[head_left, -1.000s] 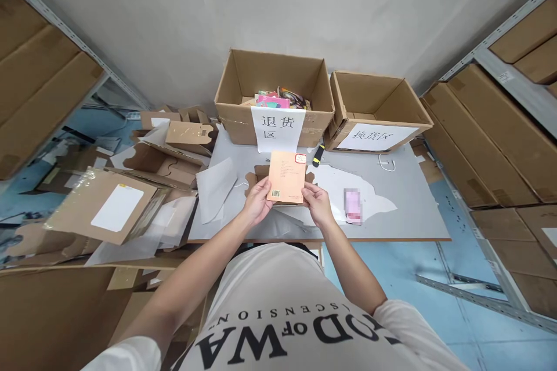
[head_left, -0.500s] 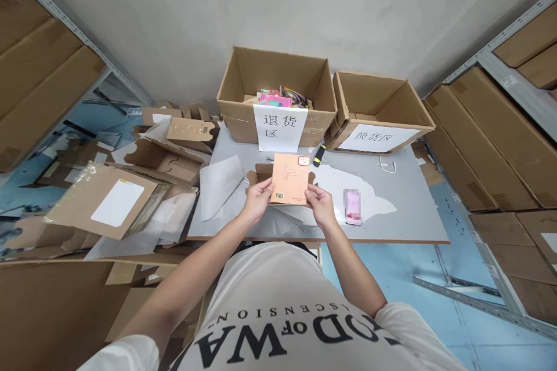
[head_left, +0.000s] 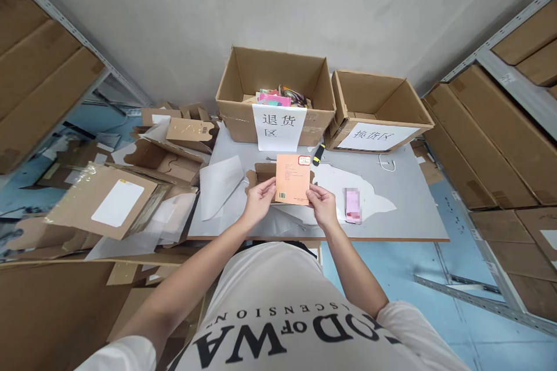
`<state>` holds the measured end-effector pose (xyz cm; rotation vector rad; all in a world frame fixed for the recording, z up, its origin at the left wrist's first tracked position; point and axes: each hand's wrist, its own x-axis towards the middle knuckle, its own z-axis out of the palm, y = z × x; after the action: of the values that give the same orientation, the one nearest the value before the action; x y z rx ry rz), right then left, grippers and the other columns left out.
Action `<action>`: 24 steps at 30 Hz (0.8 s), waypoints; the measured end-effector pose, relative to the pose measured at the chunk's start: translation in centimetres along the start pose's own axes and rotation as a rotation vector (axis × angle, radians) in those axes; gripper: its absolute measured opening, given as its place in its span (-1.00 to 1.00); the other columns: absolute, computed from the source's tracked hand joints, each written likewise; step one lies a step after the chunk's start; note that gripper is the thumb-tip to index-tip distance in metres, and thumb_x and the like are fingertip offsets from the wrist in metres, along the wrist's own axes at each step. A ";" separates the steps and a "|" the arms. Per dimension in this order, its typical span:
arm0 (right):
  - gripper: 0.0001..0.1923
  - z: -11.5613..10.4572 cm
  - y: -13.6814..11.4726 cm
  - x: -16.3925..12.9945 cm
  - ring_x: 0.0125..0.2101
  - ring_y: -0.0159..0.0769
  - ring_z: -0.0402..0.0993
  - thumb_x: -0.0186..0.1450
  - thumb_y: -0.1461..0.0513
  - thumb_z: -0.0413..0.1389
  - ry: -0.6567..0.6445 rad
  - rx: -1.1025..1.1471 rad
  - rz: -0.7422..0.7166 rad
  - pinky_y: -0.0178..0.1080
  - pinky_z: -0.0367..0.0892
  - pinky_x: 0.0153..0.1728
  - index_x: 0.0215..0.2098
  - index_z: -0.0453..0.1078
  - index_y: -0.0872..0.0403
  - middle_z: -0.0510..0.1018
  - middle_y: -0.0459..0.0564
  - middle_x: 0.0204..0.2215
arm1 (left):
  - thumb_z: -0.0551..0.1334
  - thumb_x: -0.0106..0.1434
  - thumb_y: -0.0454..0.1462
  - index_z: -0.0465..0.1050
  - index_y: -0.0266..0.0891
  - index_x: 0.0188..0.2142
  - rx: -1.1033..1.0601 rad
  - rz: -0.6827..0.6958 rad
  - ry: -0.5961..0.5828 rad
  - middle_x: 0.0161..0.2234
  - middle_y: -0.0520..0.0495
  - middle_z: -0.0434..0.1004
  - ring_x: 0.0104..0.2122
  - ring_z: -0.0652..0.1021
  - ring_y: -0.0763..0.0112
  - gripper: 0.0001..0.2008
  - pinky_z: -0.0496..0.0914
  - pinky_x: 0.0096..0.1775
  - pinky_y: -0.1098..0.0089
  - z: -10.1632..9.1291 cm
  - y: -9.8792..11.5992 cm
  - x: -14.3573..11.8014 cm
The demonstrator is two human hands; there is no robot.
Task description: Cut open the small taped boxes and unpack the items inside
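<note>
The left hand and right hand pinch an orange booklet by its lower corners, fingers closed on it, above the worktop. A barcode sits just beside the left fingers. Beyond the fingers, a carton bears a sign reading "退货区".

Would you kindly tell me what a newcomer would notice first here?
An orange booklet held up between the left hand and right hand at the centre. Behind it, on the grey table, stand two open cartons with paper signs; flattened cardboard is heaped at the left.
</note>
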<state>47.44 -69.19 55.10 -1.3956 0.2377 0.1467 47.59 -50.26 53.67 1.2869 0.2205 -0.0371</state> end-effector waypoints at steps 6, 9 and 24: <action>-0.50 0.3 -0.2 -0.4 -0.35 -0.20 0.56 -0.03 -0.03 0.30 -0.053 0.007 -0.057 -0.18 0.46 -0.36 -0.20 0.50 0.06 0.64 0.02 -0.37 | 0.35 0.09 -0.09 0.09 -0.23 0.27 -0.063 -0.013 -0.165 0.24 -0.27 0.17 0.22 0.25 0.12 -0.19 0.16 0.20 0.11 0.9 0.0 -1.2; -0.52 0.5 0.0 -0.4 -0.33 -0.21 0.55 -0.01 -0.05 0.29 -0.116 0.006 -0.104 -0.18 0.45 -0.30 -0.22 0.45 0.03 0.62 0.03 -0.31 | 0.33 0.13 -0.09 -0.09 -0.18 0.32 -0.115 -0.027 -0.205 0.26 -0.28 0.13 0.23 0.23 0.13 -0.12 0.15 0.20 0.09 1.5 0.0 -1.6; -0.56 2.3 0.9 -1.6 0.22 -0.12 0.17 0.18 0.03 0.18 -0.356 -0.259 -0.379 -0.08 0.24 0.11 0.00 0.43 -0.02 0.20 0.10 0.26 | 0.34 0.08 -0.09 0.36 -0.14 0.08 -0.347 -0.137 -0.261 0.12 -0.13 0.39 0.13 0.38 0.10 -0.43 0.27 0.12 0.16 2.5 -0.3 -3.0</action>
<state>45.85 -66.67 55.00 -1.6164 -0.3523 0.1109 45.00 -53.04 54.57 0.9086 0.0848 -0.2708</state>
